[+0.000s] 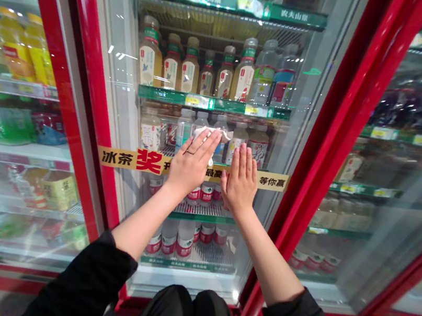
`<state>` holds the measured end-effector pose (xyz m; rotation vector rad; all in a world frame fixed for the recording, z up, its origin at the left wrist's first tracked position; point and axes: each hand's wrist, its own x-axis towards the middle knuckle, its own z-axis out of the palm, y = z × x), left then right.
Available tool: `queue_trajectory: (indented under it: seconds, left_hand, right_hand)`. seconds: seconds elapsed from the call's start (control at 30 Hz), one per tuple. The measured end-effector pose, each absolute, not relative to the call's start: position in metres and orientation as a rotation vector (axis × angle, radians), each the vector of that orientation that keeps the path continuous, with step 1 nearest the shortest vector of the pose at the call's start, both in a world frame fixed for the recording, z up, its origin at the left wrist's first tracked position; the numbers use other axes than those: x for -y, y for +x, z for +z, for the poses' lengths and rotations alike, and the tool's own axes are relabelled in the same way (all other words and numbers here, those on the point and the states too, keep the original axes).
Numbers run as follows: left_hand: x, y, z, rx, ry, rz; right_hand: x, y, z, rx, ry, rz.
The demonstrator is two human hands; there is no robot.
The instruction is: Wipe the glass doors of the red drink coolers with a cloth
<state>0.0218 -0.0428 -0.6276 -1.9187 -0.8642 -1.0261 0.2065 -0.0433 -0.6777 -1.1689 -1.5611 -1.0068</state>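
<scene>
My left hand (192, 163), with a ring on one finger, holds a crumpled white tissue (225, 135) under its fingers and presses it to the glass door (117, 112) of a drinks fridge. Only the tissue's edges show past the fingertips. To its right, my right hand (240, 179) lies palm down on the same glass with its fingers stretched out, holding nothing. A yellow promotional strip (119, 158) with black and red characters runs across the door, and both hands cover parts of it.
Behind the glass, bottles (189, 67) stand on several shelves with green edge strips (165, 95). Red door frames (314, 157) flank this door. More fridge doors with drinks are to the left and right. My knees (187, 315) are close to the door's bottom edge.
</scene>
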Motion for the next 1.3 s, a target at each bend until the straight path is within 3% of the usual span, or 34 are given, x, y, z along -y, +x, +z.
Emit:
queue_trajectory:
  seconds: [0.17, 0.3, 0.43, 0.67, 0.9, 1.13, 1.3]
  left_hand:
    - [0.045, 0.008, -0.658, 0.884, -1.901, -1.04]
    - [0.04, -0.009, -0.64, 0.77, -1.957, -0.885]
    - [0.041, -0.034, -0.625, 0.877, -1.852, -1.026]
    - [0.045, -0.045, -0.664, 0.935, -1.774, -1.133]
    - [0.039, -0.068, -0.627, 0.943, -1.86, -1.115]
    - [0.044, -0.065, -0.656, 0.991, -1.795, -1.134]
    - [0.04, -0.069, -0.63, 0.929, -1.903, -0.991]
  right_hand:
    - [0.036, 0.185, -0.667, 1.596, -1.172, -0.918]
    - [0.029, 0.17, -0.671, 1.562, -1.16, -0.865]
    - [0.032, 0.152, -0.668, 1.59, -1.104, -0.937]
    - [0.031, 0.13, -0.658, 1.694, -1.1, -0.983]
    - [0.027, 0.131, -0.662, 1.713, -1.119, -0.982]
    - [0.026, 0.127, -0.662, 1.675, -1.128, -1.023]
    - [0.026, 0.127, -0.662, 1.67, -1.127, -1.017]
